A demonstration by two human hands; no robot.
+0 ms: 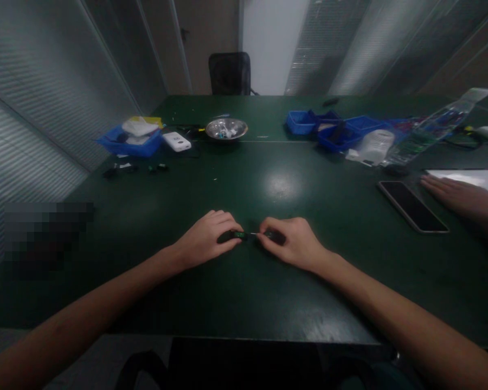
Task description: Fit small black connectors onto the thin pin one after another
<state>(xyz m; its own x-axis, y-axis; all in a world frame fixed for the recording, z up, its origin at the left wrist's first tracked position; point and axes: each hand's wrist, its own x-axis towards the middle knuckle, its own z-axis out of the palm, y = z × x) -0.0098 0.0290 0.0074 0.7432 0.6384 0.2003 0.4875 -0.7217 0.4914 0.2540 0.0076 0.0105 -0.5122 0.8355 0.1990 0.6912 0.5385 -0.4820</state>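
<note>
My left hand (211, 235) rests on the green table (211, 303), pinching a small dark piece with a green face (239, 235) between thumb and fingertips. Facing it, my right hand (295, 241) is closed with thumb and forefinger together on a thin, pale, needle-like item (254, 234). Its tip points left at the small piece, very near its right end. Whether the two touch cannot be made out. The rest of what my right hand grips is hidden by the fingers and too dark to name.
A phone (413, 207) lies at right, beside another person's hand (467, 197). Farther back are a metal bowl (226, 138), a white device (177, 142), a blue tray (126, 147), several blue bins (301, 123) and a tilted clear bottle (435, 127). Small dark parts (158, 168) lie at left.
</note>
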